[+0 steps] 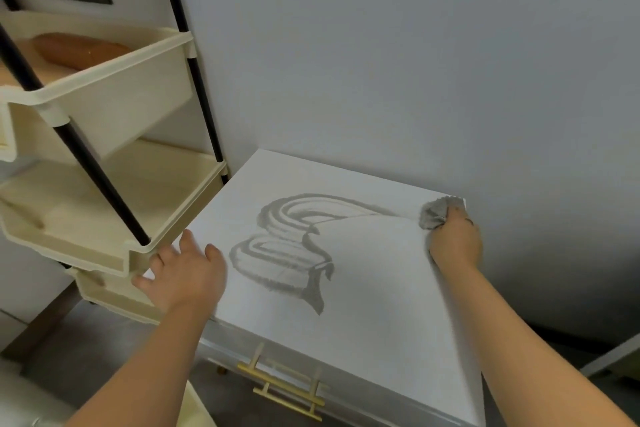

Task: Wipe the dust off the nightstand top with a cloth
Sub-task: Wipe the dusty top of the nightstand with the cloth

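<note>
Head view: I saw right hand [456, 242] fingers clamped on the bunched cloth [434, 215], which looked soft and light, best fist-held; left hand [187, 270] fingers apart at nightstand top [374, 288] edge.

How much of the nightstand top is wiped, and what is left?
Done: the near and right parts of the nightstand top look plain white. In hand: the right hand grips the cloth at the far right corner. To do: gray curved smears lie in the middle. The left hand rests open on the left edge.
</note>
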